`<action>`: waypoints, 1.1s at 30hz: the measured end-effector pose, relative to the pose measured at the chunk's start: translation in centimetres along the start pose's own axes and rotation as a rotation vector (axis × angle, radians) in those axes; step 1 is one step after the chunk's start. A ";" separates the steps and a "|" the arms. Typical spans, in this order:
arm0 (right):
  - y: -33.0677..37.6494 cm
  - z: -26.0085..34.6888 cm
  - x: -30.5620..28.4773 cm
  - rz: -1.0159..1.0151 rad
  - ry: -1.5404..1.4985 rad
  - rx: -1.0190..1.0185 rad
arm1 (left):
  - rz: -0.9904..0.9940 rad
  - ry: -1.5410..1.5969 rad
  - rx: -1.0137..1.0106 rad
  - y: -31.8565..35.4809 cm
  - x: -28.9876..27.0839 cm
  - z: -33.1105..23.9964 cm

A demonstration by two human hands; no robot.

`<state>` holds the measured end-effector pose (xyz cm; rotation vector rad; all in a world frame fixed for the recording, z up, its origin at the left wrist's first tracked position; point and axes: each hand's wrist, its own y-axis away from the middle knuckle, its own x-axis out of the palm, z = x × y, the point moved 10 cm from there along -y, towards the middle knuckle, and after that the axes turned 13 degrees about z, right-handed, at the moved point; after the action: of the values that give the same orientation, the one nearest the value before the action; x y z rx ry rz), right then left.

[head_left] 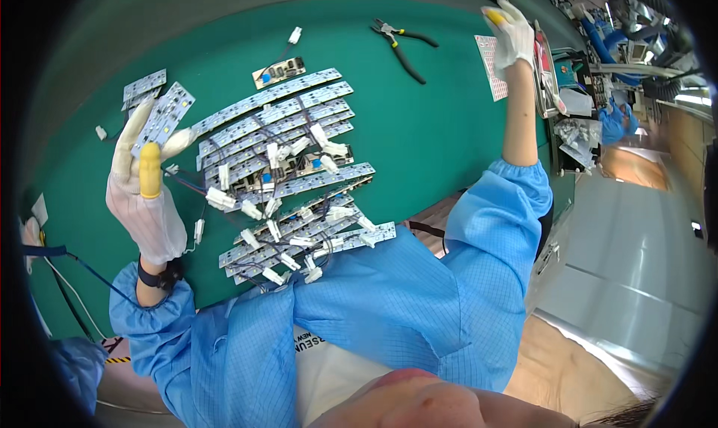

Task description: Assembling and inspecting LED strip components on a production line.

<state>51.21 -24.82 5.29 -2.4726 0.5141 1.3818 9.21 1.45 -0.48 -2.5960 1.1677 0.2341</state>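
Wore gridded blue smock. Pinched rectangular LED board in knit-gloved left hand; held right hand beside printed sheet, grip indiscernible. Included crinkled clear bag.

Bench mat is showing deep grn. L hand is wearing a wht glove w/ a yel finger cot, & R hand is wearing wht w/ yel too. Board in L hand is looking pale grey-blue w/ yel spots; strips are matching it, w/ dk dots. Connectors are showing wht. Pliers are sporting blk grips w/ yel bands. Paper sheet is carrying pinkish-red rows on wht. Smock, from where I'm standing, is showing lt blue w/ a fine dk grid; wristband is looking blk
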 end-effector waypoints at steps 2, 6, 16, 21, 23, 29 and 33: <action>4.9 -13.1 10.8 -0.028 -0.793 0.473 | -0.027 -0.174 0.061 -0.6 0.5 -1.5; 8.5 -12.2 15.4 -0.071 -1.287 0.822 | -0.017 -0.269 0.049 0.1 0.6 -1.9; 7.9 -12.8 14.5 -0.103 -0.743 0.819 | -0.020 -0.209 0.059 -0.2 0.2 -1.4; 7.4 -12.1 14.9 -0.039 -0.587 0.870 | -0.017 -0.178 0.045 -0.2 0.1 -1.0; 7.8 -12.4 15.7 -0.036 -0.603 0.882 | -0.045 -0.178 0.017 -0.1 -0.1 -0.8; 7.5 -12.2 15.9 -0.031 -0.571 0.896 | -0.037 -0.191 0.029 -0.1 0.0 -0.8; 6.9 -10.7 14.2 0.010 -0.485 0.936 | -0.019 -0.330 0.021 -0.3 0.2 -1.1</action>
<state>63.33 -37.74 -1.78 -1.3513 0.8097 1.2636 9.59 1.11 0.58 -2.4281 1.0197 0.6152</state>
